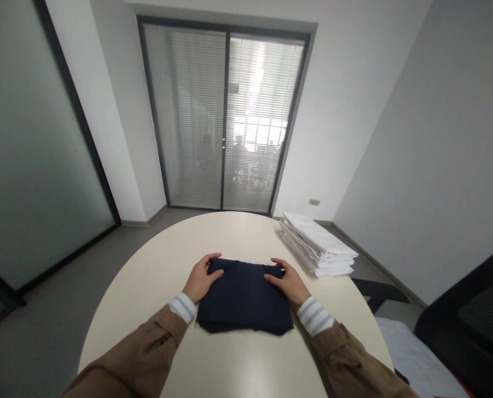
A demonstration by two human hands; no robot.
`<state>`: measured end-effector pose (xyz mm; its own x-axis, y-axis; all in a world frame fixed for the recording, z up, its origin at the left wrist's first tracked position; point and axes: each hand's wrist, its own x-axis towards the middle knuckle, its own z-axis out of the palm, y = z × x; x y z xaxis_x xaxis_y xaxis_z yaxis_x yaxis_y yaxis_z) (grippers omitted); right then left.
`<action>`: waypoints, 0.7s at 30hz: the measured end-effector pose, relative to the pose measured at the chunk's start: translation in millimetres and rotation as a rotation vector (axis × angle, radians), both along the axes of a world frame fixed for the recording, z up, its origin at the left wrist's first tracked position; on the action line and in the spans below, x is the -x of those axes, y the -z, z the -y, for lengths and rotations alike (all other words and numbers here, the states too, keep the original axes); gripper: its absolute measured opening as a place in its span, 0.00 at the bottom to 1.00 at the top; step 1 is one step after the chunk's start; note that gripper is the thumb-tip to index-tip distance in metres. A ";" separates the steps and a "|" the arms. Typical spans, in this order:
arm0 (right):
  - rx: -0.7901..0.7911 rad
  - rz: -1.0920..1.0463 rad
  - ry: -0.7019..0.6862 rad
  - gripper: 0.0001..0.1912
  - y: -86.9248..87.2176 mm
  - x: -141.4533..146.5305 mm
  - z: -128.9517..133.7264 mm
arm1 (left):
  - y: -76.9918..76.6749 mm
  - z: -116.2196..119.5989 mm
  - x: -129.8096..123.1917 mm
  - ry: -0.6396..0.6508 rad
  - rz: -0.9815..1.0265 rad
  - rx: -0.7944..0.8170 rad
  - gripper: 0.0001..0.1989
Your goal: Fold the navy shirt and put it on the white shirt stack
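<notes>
A folded navy-blue cloth [245, 298] lies on the round cream table [229, 232] in front of me, its near edge slightly uneven. My left hand [203, 278] grips the far left corner, thumb on top and fingers around the side. At the far right corner, my right hand [287, 281] holds the cloth in the same way, thumb on the upper face. The undersides of the fingers are partly hidden by the cloth.
A stack of folded white cloths [318, 246] sits at the table's right edge. Beyond that edge stands a black office chair [474, 320], with white papers [420, 356] beside it. A glazed door with blinds [225, 121] is in the far wall.
</notes>
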<state>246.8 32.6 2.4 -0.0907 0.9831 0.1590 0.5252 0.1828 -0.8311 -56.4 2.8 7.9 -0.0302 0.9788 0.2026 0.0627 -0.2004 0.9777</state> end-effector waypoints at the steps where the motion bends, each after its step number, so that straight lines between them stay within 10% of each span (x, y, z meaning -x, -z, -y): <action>1: 0.035 -0.050 -0.031 0.38 -2.5 -2.3 -0.1 | -1.9 0.3 -0.4 0.016 0.077 0.018 0.29; 10: 0.295 -0.544 -0.170 0.30 -19.3 -11.2 5.9 | -6.2 9.2 -6.3 0.133 0.384 0.264 0.32; 21: 0.413 -0.683 -0.332 0.28 -14.1 -6.5 13.7 | -6.8 9.3 -9.7 0.081 0.417 0.161 0.33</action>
